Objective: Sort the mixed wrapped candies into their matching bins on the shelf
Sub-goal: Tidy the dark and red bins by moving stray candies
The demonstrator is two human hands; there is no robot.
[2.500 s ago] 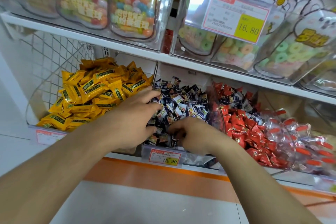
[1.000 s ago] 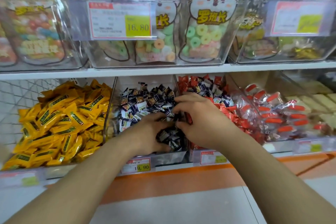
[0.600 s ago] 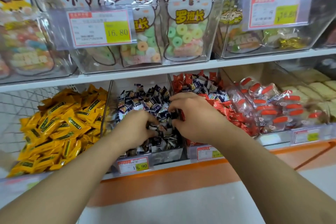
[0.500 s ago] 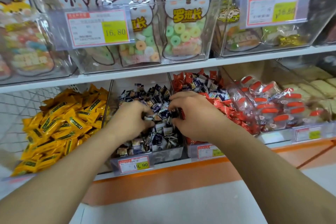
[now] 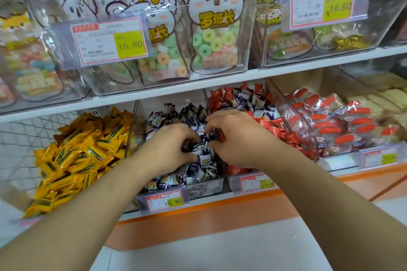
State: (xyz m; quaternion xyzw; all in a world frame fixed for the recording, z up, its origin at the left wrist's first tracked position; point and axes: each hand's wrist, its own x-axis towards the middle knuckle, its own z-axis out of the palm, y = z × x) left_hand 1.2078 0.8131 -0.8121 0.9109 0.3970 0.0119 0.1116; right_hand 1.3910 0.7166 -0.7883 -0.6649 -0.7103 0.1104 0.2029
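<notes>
Left hand [image 5: 169, 149] fingertips buried in dark-wrapped candies [image 5: 193, 169] (grip unclear), price tags [image 5: 256, 183] blurred

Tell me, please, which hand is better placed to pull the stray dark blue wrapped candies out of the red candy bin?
Probably the right hand: it already sits at the divider beside the red candy bin, nearer the stray dark blue wrapped candies. The left hand is over the dark blue candy bin.

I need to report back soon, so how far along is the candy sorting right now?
Partly done. The yellow candies sit unmixed in their own bin. In hand: the left hand and right hand meet over the dark blue candies, fingers curled into the pile; what each grips is unclear. Left to do: dark blue wrappers are still mixed into the red candies at the back.
</notes>
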